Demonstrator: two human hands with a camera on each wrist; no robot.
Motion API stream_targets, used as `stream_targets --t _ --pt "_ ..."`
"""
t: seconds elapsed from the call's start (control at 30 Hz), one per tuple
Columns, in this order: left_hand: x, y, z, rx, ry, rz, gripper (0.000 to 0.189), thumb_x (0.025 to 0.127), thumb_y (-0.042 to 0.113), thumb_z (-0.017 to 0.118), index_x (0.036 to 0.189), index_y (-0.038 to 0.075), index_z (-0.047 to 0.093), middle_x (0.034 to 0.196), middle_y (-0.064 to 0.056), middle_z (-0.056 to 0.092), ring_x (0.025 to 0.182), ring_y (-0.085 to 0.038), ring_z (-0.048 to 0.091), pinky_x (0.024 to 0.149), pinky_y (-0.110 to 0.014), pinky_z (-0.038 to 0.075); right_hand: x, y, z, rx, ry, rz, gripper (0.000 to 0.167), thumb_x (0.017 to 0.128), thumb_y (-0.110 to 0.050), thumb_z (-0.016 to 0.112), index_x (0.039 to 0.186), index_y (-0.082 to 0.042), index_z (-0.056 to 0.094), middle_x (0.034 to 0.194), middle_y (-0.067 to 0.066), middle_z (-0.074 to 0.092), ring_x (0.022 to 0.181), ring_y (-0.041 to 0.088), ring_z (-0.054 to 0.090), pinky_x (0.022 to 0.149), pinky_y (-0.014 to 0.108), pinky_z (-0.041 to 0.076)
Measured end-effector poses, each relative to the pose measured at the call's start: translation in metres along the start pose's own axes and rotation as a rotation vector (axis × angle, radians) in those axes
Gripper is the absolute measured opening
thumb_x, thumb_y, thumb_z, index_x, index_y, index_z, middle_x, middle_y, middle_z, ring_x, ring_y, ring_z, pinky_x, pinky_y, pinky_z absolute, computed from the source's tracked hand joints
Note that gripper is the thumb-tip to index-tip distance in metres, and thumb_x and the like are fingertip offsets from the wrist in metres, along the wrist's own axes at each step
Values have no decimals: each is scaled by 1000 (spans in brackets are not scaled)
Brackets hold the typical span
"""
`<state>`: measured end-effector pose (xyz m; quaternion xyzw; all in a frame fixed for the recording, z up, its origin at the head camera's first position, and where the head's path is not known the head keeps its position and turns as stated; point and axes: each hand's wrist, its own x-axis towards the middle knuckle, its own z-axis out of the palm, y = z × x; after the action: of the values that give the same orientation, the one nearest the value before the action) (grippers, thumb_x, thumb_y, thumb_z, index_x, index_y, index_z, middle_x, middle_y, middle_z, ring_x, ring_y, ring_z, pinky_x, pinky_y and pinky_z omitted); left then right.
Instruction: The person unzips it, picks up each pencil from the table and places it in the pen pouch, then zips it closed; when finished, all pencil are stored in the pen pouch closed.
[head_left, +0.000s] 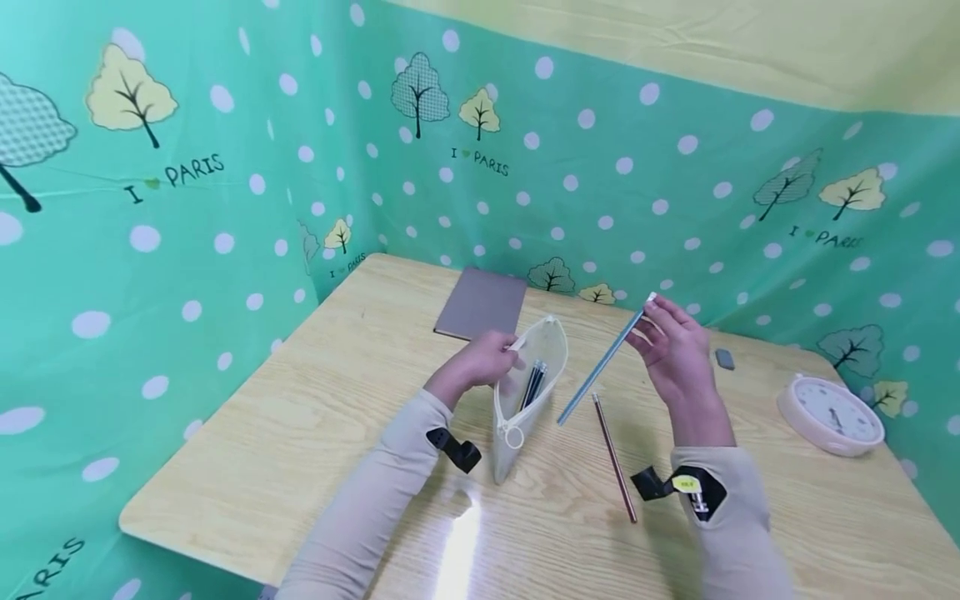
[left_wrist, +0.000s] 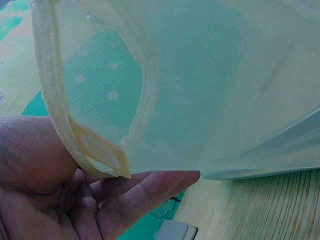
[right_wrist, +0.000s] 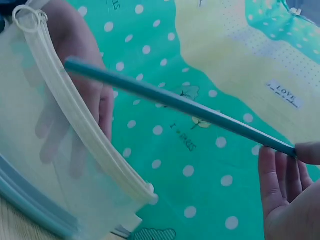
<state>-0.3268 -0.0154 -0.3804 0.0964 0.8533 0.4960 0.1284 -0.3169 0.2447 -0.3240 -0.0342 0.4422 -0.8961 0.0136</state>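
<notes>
My left hand (head_left: 487,360) grips the side of a translucent mesh zip pouch (head_left: 556,358), its mouth spread wide and a round zipper ring near the front end. Inside the pouch stand several dark pencils (head_left: 533,385). In the left wrist view the thumb and fingers pinch the pouch's edge (left_wrist: 52,90). My right hand (head_left: 678,354) pinches a blue pencil (head_left: 604,362) by its upper end, aslant above the table just right of the pouch. The right wrist view shows the blue pencil's (right_wrist: 175,102) far end overlapping the pouch's zipper edge (right_wrist: 75,110).
A dark red pencil (head_left: 615,460) lies on the wooden table (head_left: 300,450) between pouch and right forearm. Behind the pouch is a grey-brown notebook (head_left: 482,302). Toward the right are a small grey block (head_left: 724,359) and a pink round clock (head_left: 832,414). A patterned green curtain (head_left: 600,167) hangs behind.
</notes>
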Motion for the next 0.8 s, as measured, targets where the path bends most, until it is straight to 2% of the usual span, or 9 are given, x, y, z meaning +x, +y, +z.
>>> stream_targets --t 0.13,0.27,0.37,0.53,0.67,0.8 --pt "2 -2 3 0 -8 -9 41 104 3 44 143 -7 53 122 -24 71 67 -22 74 64 -28 62 -2 8 4 90 46 -19 2 101 -2 62 101 -4 63 88 4 64 76 15 69 72 25 64" --pt "3 -1 2 -26 -18 -25 42 105 4 43 145 -7 51 124 -24 70 67 -22 74 65 -30 62 0 18 9 76 51 -65 8 103 1 57 99 -3 63 88 4 64 77 15 69 74 26 65" --pt "3 0 1 -34 -16 -39 42 105 4 42 144 -7 52 124 -24 70 72 -25 75 68 -32 64 1 26 12 4 39 -61 12 104 1 55 98 -6 64 91 2 63 81 13 68 78 26 64" --pt "4 0 0 -13 -14 -35 40 104 5 42 141 -7 54 124 -23 70 78 -28 77 75 -33 64 1 42 19 -188 -12 -36 17 105 2 51 100 -11 62 93 -1 62 85 11 67 81 26 64" --pt "5 1 0 -6 -20 -41 41 106 7 43 144 -6 51 126 -22 70 81 -27 78 85 -36 63 -1 53 23 -292 -66 -50 19 104 6 50 101 -10 60 89 -1 64 82 11 68 77 28 65" --pt "7 1 1 -17 -24 -47 41 106 8 44 145 -5 50 127 -22 70 82 -28 78 91 -40 61 -2 61 24 -370 -116 -52 13 103 6 51 108 -3 58 91 -1 63 81 12 70 75 29 65"
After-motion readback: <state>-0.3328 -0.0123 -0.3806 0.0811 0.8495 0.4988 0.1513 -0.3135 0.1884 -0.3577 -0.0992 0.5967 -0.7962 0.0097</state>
